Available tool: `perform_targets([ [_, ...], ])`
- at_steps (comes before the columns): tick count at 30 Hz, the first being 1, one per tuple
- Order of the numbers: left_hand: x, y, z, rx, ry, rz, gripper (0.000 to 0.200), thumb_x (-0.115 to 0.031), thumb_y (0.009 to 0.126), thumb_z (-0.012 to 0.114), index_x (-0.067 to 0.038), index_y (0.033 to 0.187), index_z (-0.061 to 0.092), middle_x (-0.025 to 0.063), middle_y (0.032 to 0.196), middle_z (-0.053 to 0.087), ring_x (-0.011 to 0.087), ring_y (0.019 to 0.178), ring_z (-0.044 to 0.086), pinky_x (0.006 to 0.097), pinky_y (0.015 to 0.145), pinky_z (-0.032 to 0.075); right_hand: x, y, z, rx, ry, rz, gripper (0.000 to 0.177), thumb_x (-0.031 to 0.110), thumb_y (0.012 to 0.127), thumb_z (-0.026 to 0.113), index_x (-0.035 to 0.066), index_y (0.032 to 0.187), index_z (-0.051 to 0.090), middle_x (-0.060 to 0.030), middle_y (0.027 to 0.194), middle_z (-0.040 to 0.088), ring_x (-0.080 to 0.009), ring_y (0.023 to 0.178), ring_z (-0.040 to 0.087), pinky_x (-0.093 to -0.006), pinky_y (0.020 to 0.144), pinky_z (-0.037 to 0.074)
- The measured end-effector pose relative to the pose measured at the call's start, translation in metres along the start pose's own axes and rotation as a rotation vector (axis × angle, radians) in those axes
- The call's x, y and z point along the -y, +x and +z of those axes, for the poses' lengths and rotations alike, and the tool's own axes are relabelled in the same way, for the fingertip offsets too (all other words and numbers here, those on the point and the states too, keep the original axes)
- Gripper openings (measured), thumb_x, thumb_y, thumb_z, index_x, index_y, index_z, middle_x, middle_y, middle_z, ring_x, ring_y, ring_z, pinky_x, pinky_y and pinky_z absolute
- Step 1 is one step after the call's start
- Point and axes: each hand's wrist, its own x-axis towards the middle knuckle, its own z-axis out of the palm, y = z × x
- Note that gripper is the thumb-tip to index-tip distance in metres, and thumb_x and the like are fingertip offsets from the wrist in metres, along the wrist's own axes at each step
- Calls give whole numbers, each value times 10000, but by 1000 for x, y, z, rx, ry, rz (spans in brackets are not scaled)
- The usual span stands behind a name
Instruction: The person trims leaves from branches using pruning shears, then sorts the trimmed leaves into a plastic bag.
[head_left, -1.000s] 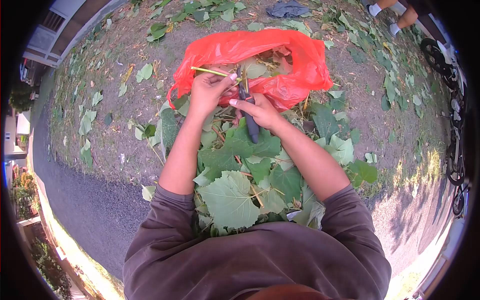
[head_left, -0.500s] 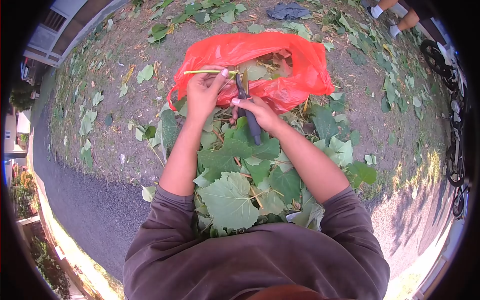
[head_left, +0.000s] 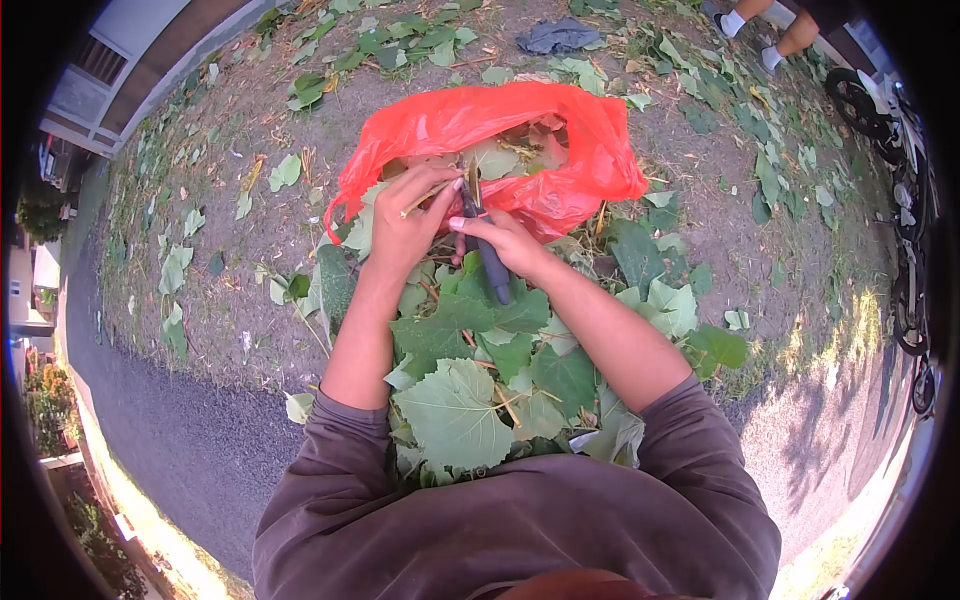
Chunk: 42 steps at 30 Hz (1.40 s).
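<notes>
My left hand point(head_left: 408, 218) is closed, pinching a thin plant stem point(head_left: 412, 208) between thumb and fingers. Pruning shears point(head_left: 490, 262) with dark grey handles are gripped in my right hand point(head_left: 512, 246), their blades point(head_left: 474, 182) pointing away from me beside my left fingertips. Both hands hover at the near rim of a red plastic bag point(head_left: 590, 190), which lies with its mouth open and holds leaves and plant bits. Below my hands, a heap of large green leaves point(head_left: 455, 412) with some brown stems lies close in front of me.
Loose leaves point(head_left: 285, 172) are scattered over the bare soil. A dark cloth point(head_left: 557, 36) lies beyond the bag. At the upper right show a person's legs point(head_left: 795, 38), with motorbikes point(head_left: 880, 110) along the right edge. Asphalt point(head_left: 190, 420) runs at the left.
My left hand has turned and come closer to the shears; the long green stem that stuck out to the left now shows only as a short piece. The view has shifted slightly.
</notes>
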Motion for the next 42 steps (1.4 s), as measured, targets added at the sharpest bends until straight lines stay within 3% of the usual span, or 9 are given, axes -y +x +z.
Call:
perform_targets([
  [4,2,-3,0,100,-52,-13,181,-18,921,767,-2,1101,777,144,1062,775,283,974,768,359,831,608,-1,0,0,-33,26,21,414,397,1054,641,-13,1076,693,-91,887,717,-207,876,734,-342,864,554],
  [12,0,-1,-3,179,129,129,224,-48,915,762,-34,1137,787,98,1130,777,271,966,772,379,833,632,-6,0,-2,-35,94,-34,416,382,1057,619,-24,1133,664,-97,890,706,-224,872,738,-347,867,558],
  [15,-7,-2,-5,228,95,54,250,-60,920,761,-54,1167,793,90,1147,775,258,938,777,368,813,636,-8,1,-2,-55,161,-37,376,367,1033,624,-3,1069,681,-88,884,703,-218,856,726,-344,843,546],
  [22,-4,-2,-5,231,162,133,275,-81,923,767,-101,1195,799,56,1183,767,243,893,775,366,773,632,-11,4,-5,-3,273,-50,330,305,1025,587,-10,1085,667,-92,902,703,-233,887,727,-369,888,558],
  [25,-6,-2,-5,203,167,99,307,-87,907,772,-131,1209,799,35,1190,762,243,916,771,371,771,629,-12,5,-6,12,368,-52,320,292,1022,585,-7,1116,651,-99,917,704,-240,887,724,-380,901,562],
  [27,-7,0,-7,209,255,183,337,-87,885,778,-142,1217,797,26,1183,761,245,975,762,375,792,625,-13,6,-6,28,468,-37,312,282,1021,582,-3,1139,631,-102,929,703,-249,892,721,-390,918,564],
  [30,-9,-2,-5,238,260,140,371,-9,867,767,-128,1216,804,47,1206,757,255,1010,758,366,835,626,-12,5,-8,44,442,-23,312,281,1021,582,-2,1149,616,-103,935,699,-255,901,721,-397,933,564],
  [42,-2,0,-6,255,179,192,253,-60,859,787,-97,1105,833,37,1161,806,247,1014,769,363,844,629,-13,6,-5,-13,379,-43,339,310,1052,619,-25,1048,672,-86,885,682,-229,878,718,-396,893,592],
])
